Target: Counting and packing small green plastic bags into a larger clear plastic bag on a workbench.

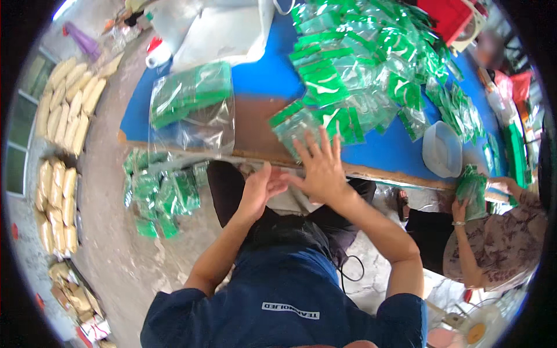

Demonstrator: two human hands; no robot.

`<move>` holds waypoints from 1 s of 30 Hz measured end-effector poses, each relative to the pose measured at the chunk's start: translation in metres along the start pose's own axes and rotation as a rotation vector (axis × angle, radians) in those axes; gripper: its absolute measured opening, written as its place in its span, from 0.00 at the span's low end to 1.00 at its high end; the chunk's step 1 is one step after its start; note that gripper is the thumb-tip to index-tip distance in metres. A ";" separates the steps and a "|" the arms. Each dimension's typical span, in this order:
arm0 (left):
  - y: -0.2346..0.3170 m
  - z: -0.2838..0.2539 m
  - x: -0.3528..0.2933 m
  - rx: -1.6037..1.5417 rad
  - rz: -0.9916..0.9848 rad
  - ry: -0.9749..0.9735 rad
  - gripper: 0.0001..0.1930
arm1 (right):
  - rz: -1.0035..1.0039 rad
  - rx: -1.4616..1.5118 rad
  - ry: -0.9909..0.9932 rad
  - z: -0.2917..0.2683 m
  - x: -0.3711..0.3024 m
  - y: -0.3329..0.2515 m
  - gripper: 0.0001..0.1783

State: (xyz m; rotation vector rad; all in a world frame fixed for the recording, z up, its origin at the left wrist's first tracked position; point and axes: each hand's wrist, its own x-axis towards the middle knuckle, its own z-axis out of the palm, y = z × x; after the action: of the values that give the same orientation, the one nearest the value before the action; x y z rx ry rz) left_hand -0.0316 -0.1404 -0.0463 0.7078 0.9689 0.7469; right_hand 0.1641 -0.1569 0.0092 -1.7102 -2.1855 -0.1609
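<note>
Tabletop [264, 77]: splayed right hand [325, 174] over packet [292, 127]

Two bare hands seen from above. The right hand [323, 174] is open, back upward, fingers [325, 146] spread and pointing away from the body, thumb [296, 181] angled toward the left fingertips [282, 180]. The left hand [259, 189], nearer the body than the right fingers, curves loosely, unclenched. Both forearms [380, 225] slant inward from bent elbows [413, 255].
</note>
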 end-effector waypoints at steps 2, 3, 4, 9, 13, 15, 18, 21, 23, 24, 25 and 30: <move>-0.003 0.009 0.002 -0.358 0.042 -0.087 0.18 | -0.110 0.149 -0.082 -0.001 -0.011 -0.019 0.48; -0.008 0.011 0.002 -0.380 0.037 -0.075 0.18 | -0.199 0.298 -0.132 -0.002 -0.015 -0.023 0.48; -0.010 0.015 0.004 -0.280 0.131 0.035 0.18 | -0.147 0.432 0.026 -0.001 -0.013 -0.017 0.47; -0.003 -0.027 0.002 -0.226 0.147 0.096 0.20 | 0.154 0.106 0.102 -0.002 0.001 0.014 0.42; 0.015 -0.032 -0.013 -0.221 0.122 -0.071 0.20 | 0.032 0.215 0.003 0.008 -0.013 0.006 0.24; 0.022 -0.023 -0.022 -0.245 0.099 -0.114 0.21 | 0.128 0.452 0.315 0.011 -0.011 0.011 0.14; 0.023 -0.008 -0.026 -0.445 -0.083 -0.333 0.25 | 0.624 1.351 0.473 0.003 -0.003 -0.009 0.03; 0.018 0.004 -0.021 -0.588 -0.142 -0.315 0.27 | 0.790 1.632 0.332 0.004 -0.009 -0.032 0.06; 0.024 0.015 -0.020 -0.635 -0.061 -0.283 0.25 | 0.824 1.739 0.034 0.002 -0.013 -0.037 0.08; 0.022 0.013 -0.015 -0.640 -0.035 -0.211 0.23 | 0.802 1.735 0.048 0.009 -0.006 -0.024 0.08; 0.020 0.011 -0.011 -0.642 -0.014 -0.139 0.22 | 0.603 1.418 0.070 0.019 0.000 -0.003 0.09; -0.002 -0.010 -0.008 -0.360 0.116 -0.020 0.20 | 0.114 0.070 0.146 0.016 0.065 0.084 0.39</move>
State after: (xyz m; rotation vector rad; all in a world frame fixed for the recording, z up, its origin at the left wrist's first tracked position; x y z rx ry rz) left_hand -0.0432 -0.1461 -0.0487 0.4574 0.7524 0.9845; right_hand 0.2281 -0.0707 0.0060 -1.7219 -1.9618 -0.1718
